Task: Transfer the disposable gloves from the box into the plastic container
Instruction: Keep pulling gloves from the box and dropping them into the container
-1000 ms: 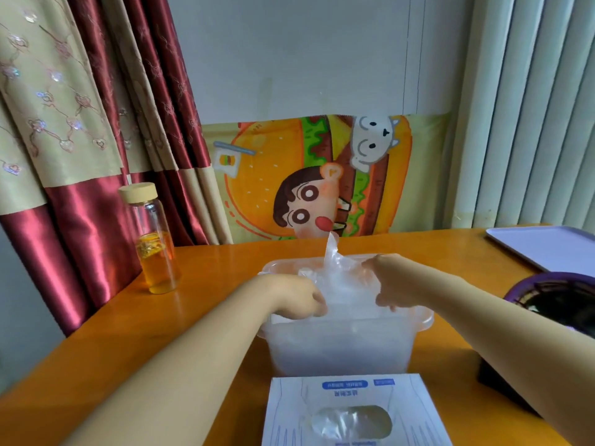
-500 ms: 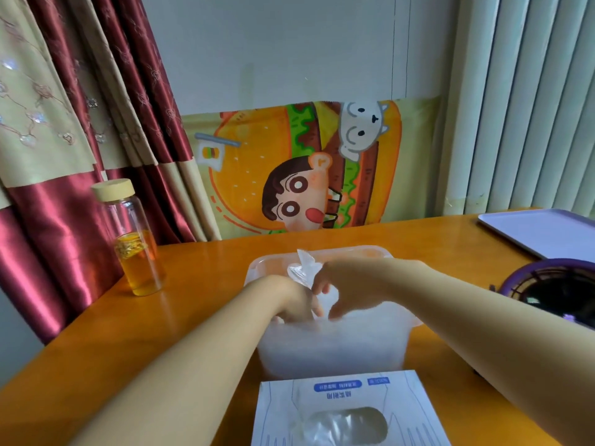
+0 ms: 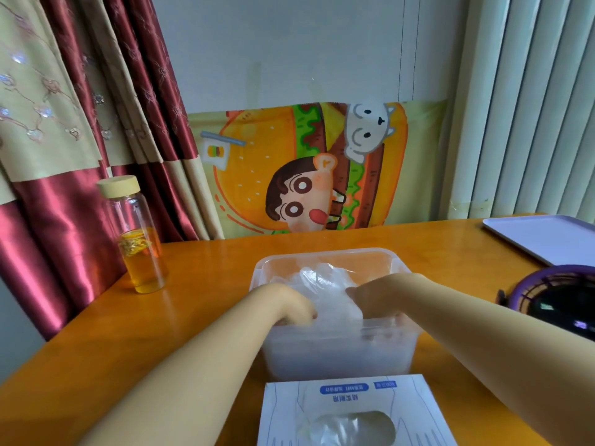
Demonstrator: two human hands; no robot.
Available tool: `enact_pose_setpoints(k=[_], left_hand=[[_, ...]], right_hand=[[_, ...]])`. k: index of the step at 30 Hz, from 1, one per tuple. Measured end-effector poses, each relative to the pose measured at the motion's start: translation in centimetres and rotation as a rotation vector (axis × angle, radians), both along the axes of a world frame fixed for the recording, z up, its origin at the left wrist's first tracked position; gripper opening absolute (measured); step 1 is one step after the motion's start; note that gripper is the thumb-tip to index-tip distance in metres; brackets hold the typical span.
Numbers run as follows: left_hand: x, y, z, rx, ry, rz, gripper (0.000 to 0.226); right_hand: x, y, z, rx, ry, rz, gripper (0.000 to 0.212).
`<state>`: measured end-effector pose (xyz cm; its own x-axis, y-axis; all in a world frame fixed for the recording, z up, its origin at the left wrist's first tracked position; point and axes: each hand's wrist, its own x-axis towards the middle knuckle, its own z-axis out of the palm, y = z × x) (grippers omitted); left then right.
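Note:
A translucent plastic container [image 3: 322,254] stands in the middle of the orange table. Crumpled clear disposable gloves [image 3: 325,284] fill it. Both hands are inside it. My left hand [image 3: 286,304] is at the left side with its fingers curled down into the gloves. My right hand [image 3: 376,296] is at the right side and holds the glove plastic low, its fingertips showing dimly through the near wall. The white glove box [image 3: 354,394] lies nearest me, with more gloves showing in its oval opening [image 3: 351,426].
A glass bottle [image 3: 138,239] of yellow liquid stands at the table's left edge by the curtain. A pale tray [image 3: 547,236] lies at the far right. A purple-rimmed dark round object [image 3: 557,297] sits at the right, close to my right forearm.
A glove stuck up above the container in my right hand's grip. Both hands have since gone down into the container, and the glove now lies bunched inside it.

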<state>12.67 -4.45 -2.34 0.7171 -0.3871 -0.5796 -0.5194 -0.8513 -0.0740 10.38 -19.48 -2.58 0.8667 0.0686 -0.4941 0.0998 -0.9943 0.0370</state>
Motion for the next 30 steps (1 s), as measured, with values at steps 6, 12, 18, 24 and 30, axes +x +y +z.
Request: enact_pose_setpoints(k=[6,12,18,24,30], left_hand=[[-1.8,2.2,3.4,-0.463,0.108,0.260,0.051],[-4.5,6.0,5.5,-0.941,0.124,0.406,0.049],[-8.1,7.6,4.3,-1.194,-0.258,0.421,0.026],[-13.1,7.1,1.3,-1.041,-0.073,0.206,0.012],[-14.6,6.9,-3.1,-0.502,-0.064,-0.024,0.076]], right_hand=[[-1.5,-0.9,2.5,0.197,-0.094,-0.036,0.069],[-6.0,-0.3,6.4,0.236,-0.496,0.169,0.027],[-13.0,2.6,5.1,0.330,-0.282,0.409,0.020],[-13.5,3.4,-0.9,0.038,-0.277,0.555,0.043],[-12.6,3.5,-3.2,0.119,-0.350,0.585,0.033]])
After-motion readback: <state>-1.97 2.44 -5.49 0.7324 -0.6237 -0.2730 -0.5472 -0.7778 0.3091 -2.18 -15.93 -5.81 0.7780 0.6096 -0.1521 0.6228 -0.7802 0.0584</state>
